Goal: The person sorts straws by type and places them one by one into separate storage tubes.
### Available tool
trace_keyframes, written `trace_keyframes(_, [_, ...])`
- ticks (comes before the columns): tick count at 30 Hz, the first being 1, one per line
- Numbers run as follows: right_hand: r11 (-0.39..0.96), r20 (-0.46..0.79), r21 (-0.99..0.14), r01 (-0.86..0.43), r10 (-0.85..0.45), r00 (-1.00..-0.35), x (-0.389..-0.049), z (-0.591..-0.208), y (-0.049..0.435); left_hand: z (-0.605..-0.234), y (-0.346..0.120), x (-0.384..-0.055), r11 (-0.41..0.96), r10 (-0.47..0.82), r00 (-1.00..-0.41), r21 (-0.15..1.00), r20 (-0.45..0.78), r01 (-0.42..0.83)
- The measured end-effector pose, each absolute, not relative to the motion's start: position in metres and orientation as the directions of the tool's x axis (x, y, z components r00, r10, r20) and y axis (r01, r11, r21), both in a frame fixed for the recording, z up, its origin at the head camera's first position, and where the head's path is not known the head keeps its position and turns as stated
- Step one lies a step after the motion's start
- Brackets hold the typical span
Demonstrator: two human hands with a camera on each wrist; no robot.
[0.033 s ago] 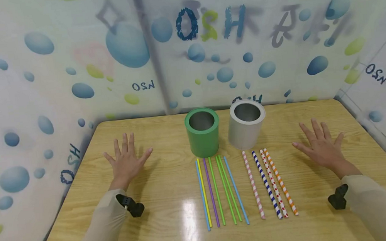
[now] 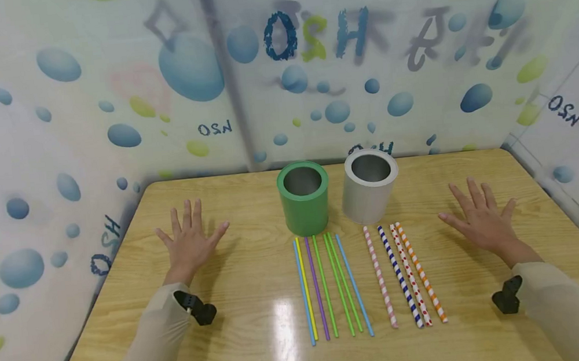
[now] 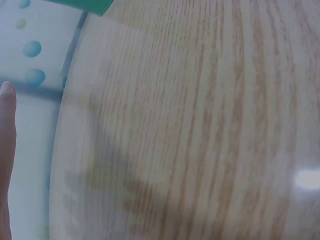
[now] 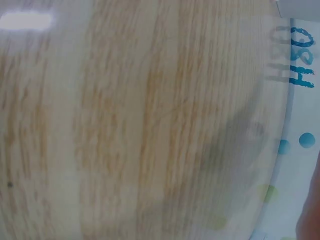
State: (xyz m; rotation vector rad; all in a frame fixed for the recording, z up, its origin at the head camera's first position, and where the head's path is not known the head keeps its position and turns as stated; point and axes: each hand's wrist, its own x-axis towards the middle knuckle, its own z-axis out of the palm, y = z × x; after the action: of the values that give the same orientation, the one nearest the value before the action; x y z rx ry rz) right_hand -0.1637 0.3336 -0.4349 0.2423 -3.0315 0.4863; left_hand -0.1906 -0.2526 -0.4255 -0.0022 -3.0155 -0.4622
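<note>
My left hand (image 2: 188, 247) lies with spread fingers over the left side of the table, holding nothing. Far to its right, my right hand (image 2: 484, 224) is spread likewise, also without anything in it. Between them stand a green cup (image 2: 306, 214) and a light grey cup (image 2: 367, 202), both upright with dark interiors. In front of the green cup is a row of thin plain sticks: blue, yellow, purple (image 2: 317, 288) and green (image 2: 325, 287). Thicker patterned straws lie before the grey cup: pink-striped (image 2: 381, 282), navy-striped (image 2: 401, 280), red-dotted (image 2: 412, 279) and orange-striped (image 2: 424, 278).
The wooden table (image 2: 252, 335) carries a bright light reflection near its front middle. Behind and beside it hang pale printed curtains (image 2: 161, 152) with blue and green spots. A finger (image 3: 7, 150) shows at the left wrist view's edge.
</note>
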Motion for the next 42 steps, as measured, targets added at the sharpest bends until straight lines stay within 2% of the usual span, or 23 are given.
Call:
trace_keyframes(13, [0.918,0.04,-0.368,-0.15,-0.146,-0.989,-0.161,-0.438,0.333,-0.428,-0.25,-0.193,0.941,0.015,-0.998,0.336,0.054,0.033])
trace_keyframes(15, [0.899,0.025,-0.405,-0.168,-0.173,-0.985,-0.158,-0.435,0.332,-0.422,-0.244,-0.194,0.912,0.049,-0.997,0.404,0.056,0.067])
trace_keyframes(18, [0.847,-0.025,-0.5,-0.179,-0.221,-0.975,-0.15,-0.426,0.323,-0.406,-0.229,-0.194,0.808,0.089,-0.994,0.58,0.056,0.105])
trace_keyframes(22, [0.759,-0.097,-0.632,-0.156,-0.277,-0.956,-0.141,-0.412,0.298,-0.382,-0.204,-0.198,0.582,0.105,-0.993,0.805,0.062,0.112])
trace_keyframes(26, [0.669,-0.131,-0.729,-0.146,-0.345,-0.93,-0.137,-0.403,0.265,-0.365,-0.177,-0.207,0.359,0.105,-0.993,0.929,0.052,0.087])
trace_keyframes(29, [0.588,-0.125,-0.793,-0.157,-0.41,-0.904,-0.137,-0.399,0.24,-0.358,-0.157,-0.213,0.257,0.099,-0.994,0.964,0.044,0.069])
trace_keyframes(33, [0.503,-0.097,-0.846,-0.177,-0.471,-0.877,-0.14,-0.4,0.209,-0.356,-0.138,-0.22,0.189,0.078,-0.996,0.98,0.048,0.062])
trace_keyframes(42, [0.382,-0.063,-0.914,-0.136,-0.463,-0.884,-0.16,-0.424,0.167,-0.36,-0.118,-0.227,0.15,0.084,-0.993,0.984,0.082,0.094])
